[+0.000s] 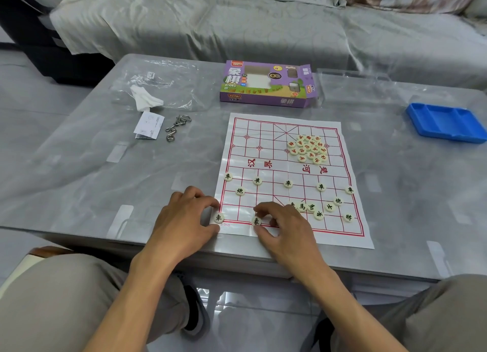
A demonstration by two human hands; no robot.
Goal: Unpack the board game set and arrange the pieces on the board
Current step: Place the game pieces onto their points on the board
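Thin white paper board with red grid (290, 172) flat on grey glossy worktop (105, 167). Left hand (184, 219) pinching round cream piece with black character (218, 217) at near-left corner; right hand (284, 227) pinching similar piece (256, 221) on near edge line. Risk: sliding sheet scattering 5 placed soldiers, or nudging heap of red-marked pieces (307, 148). Partly hidden behind right fingers (263, 208): 1 piece, character unreadable.
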